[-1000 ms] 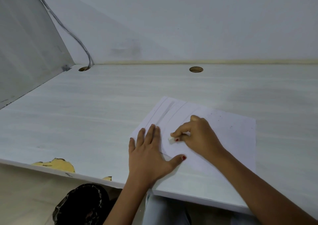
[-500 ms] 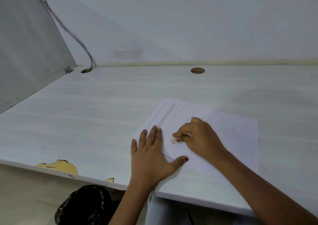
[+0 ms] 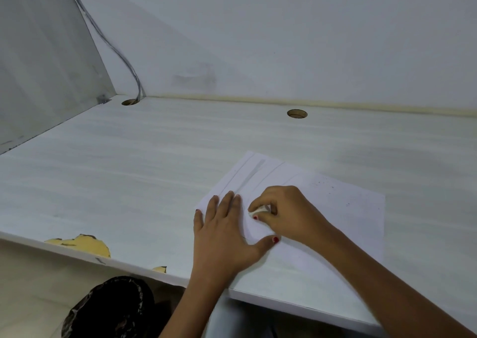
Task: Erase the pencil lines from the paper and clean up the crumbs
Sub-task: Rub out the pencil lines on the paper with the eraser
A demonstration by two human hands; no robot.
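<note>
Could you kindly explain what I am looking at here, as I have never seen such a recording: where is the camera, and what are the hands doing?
There is no machine here: a person works with bare hands, and the pictures all come from one camera worn on their head, looking forward and down. On the white desk lies a sheet of paper with pencil lines near its far left corner and dark crumbs scattered further right. The left hand lies flat on the paper, fingers straight, pressing it down. The right hand pinches a small white eraser against the sheet. At the back, a cable runs down into a round hole in the desk.
</note>
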